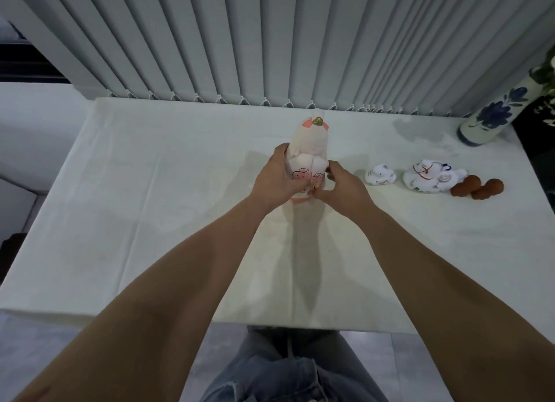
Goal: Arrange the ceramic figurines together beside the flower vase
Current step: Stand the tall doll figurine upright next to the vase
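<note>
A tall white and pink ceramic figurine (309,144) with painted pink flowers stands mid-table, held between both hands. My left hand (274,179) wraps its left side; my right hand (345,188) grips its lower right. To the right sit a small white figurine (380,178), a larger white cat-like figurine with a red cord (429,179) and a brown figurine of rounded lumps (477,188). The white flower vase with blue flowers (492,113) stands at the far right corner.
The table wears a white cloth (150,206). Grey vertical blinds (270,41) hang behind its far edge. Green and white flowers (546,71) rise from the vase at the frame's right edge. My legs in jeans (285,371) are below the near edge.
</note>
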Tool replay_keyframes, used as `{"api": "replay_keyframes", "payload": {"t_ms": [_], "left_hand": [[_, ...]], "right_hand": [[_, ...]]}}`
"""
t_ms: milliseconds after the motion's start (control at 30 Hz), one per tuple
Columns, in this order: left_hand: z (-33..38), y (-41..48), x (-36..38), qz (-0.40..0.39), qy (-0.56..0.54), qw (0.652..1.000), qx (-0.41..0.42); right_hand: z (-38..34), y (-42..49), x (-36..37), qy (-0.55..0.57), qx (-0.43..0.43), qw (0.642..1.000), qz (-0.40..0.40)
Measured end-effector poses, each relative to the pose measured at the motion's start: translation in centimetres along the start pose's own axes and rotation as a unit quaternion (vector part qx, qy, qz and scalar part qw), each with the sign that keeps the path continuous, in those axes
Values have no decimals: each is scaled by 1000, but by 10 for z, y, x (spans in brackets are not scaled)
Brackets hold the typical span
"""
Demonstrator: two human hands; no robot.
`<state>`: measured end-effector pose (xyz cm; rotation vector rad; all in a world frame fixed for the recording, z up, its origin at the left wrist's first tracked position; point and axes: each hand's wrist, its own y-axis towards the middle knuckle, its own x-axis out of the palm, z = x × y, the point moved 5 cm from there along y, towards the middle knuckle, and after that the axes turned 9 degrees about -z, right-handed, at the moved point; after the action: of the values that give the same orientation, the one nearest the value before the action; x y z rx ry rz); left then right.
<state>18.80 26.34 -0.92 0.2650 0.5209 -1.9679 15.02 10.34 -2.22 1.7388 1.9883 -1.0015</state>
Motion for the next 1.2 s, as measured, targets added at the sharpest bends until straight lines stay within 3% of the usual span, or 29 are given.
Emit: {"api": "replay_keyframes", "payload": {"t_ms": [400,867,1200], "left_hand": [[47,63,51,-63,-5,998,23],[50,84,60,-78,3,996,39],[47,84,59,-67,35,997,25]], "right_hand": [[44,12,-61,17,61,996,57],[42,22,-72,15,3,997,79],[42,26,-73,-2,8,996,90]]}}
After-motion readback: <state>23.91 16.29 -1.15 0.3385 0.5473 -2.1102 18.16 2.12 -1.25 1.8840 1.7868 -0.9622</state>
